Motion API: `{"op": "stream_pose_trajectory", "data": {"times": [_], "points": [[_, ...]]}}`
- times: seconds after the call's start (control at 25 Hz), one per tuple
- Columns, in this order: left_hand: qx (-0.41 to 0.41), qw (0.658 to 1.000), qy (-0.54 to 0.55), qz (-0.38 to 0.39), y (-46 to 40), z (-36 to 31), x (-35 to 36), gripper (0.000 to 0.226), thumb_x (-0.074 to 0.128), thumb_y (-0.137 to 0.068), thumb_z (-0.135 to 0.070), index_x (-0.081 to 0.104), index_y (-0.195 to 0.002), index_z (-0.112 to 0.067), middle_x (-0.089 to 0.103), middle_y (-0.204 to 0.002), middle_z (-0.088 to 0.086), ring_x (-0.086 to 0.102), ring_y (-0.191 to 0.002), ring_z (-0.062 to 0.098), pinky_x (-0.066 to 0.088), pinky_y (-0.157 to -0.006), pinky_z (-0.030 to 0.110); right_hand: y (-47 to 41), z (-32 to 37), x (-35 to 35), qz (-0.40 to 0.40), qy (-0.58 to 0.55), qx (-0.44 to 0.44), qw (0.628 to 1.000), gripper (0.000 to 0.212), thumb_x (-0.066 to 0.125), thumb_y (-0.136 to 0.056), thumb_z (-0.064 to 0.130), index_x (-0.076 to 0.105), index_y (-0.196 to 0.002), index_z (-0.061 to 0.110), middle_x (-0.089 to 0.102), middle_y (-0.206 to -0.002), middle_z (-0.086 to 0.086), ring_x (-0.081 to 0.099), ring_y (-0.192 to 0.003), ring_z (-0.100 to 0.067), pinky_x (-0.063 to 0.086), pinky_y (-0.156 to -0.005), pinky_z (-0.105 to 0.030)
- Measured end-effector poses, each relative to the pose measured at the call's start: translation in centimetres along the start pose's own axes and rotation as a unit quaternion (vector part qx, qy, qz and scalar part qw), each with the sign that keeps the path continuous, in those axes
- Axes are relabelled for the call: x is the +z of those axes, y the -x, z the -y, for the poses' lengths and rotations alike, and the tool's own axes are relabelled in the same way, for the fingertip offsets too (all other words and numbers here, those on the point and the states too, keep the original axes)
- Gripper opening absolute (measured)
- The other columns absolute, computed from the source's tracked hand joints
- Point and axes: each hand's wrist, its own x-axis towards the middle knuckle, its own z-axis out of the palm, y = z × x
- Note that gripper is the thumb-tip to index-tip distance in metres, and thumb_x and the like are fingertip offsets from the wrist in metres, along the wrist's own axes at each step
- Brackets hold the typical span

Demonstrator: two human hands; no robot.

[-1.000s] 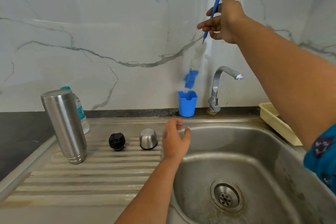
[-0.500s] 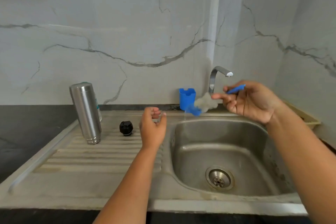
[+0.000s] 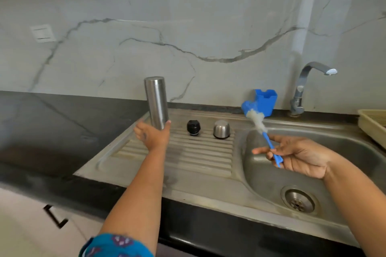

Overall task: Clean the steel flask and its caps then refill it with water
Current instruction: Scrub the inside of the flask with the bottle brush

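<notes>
The steel flask stands upright on the ribbed drainboard. My left hand is spread at its lower end, thumb against its right side and fingers still apart from its left side. A black inner cap and a steel outer cap sit to the flask's right on the drainboard. My right hand pinches the blue handle of a bottle brush over the sink basin. Its white bristles and blue tip point up and left.
A blue brush holder stands against the marble wall beside the tap. A yellow tray lies at the right edge. The drain is at the basin's bottom. Black counter stretches to the left.
My right hand brought the brush down from above its holder to over the basin. My left hand moved left from the sink's rim to the flask.
</notes>
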Motion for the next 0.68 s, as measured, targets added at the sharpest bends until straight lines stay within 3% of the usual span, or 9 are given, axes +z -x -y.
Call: {"op": "stream_pose_trajectory", "data": {"times": [0.12, 0.24, 0.36, 0.48, 0.68], "points": [[0.000, 0.999, -0.018, 0.048, -3.2, -0.6, -1.0, 0.125, 0.089, -0.066, -0.043, 0.007, -0.155, -0.010, 0.017, -0.161, 0.011, 0.019, -0.148, 0.032, 0.025, -0.120, 0.043, -2.1, -0.9, 1.1, -0.111, 0.007, 0.002, 0.994, 0.072, 0.048, -0.073, -0.018, 0.043, -0.138, 0.010, 0.065, -0.090, -0.020, 0.058, -0.055, -0.018, 0.054, -0.047, -0.027], [0.005, 0.994, -0.016, 0.111, -5.7, -0.5, -0.4, 0.135, 0.092, -0.060, -0.046, 0.000, -0.154, -0.018, 0.031, -0.157, 0.012, 0.030, -0.145, 0.031, 0.027, -0.118, 0.047, -3.4, -1.4, 1.8, -0.214, 0.054, -0.023, 0.975, 0.058, 0.028, -0.082, -0.015, 0.049, -0.131, 0.007, 0.050, -0.075, -0.013, 0.040, -0.050, -0.014, 0.040, -0.037, -0.021], [0.006, 0.990, -0.036, 0.138, -6.9, -0.5, 0.4, 0.110, 0.089, -0.067, -0.044, 0.020, -0.147, -0.013, 0.048, -0.143, 0.011, 0.049, -0.126, 0.028, 0.041, -0.102, 0.039, -3.7, -1.6, 1.6, -0.291, 0.100, -0.062, 0.950, 0.048, 0.029, -0.084, -0.007, 0.053, -0.123, 0.009, 0.046, -0.072, -0.011, 0.032, -0.045, -0.011, 0.027, -0.032, -0.018], [0.030, 0.987, -0.053, 0.145, -6.3, -0.8, 0.3, 0.076, 0.085, -0.073, -0.040, 0.045, -0.131, -0.012, 0.059, -0.120, 0.004, 0.057, -0.103, 0.021, 0.043, -0.081, 0.031, -3.5, -1.9, 0.5, -0.327, 0.107, -0.078, 0.936, 0.029, 0.041, -0.092, 0.009, 0.057, -0.115, 0.012, 0.045, -0.068, -0.007, 0.028, -0.037, -0.006, 0.024, -0.031, -0.018], [0.066, 0.991, 0.067, 0.091, -2.8, -4.8, -0.5, 0.054, 0.082, -0.073, -0.045, 0.051, -0.113, -0.026, 0.060, -0.101, -0.009, 0.062, -0.097, 0.017, 0.047, -0.077, 0.029, -2.4, -2.4, -1.8, -0.355, 0.199, -0.076, 0.910, 0.019, 0.053, -0.098, 0.022, 0.061, -0.110, 0.010, 0.043, -0.062, -0.003, 0.027, -0.043, -0.008, 0.022, -0.036, -0.019]]}}
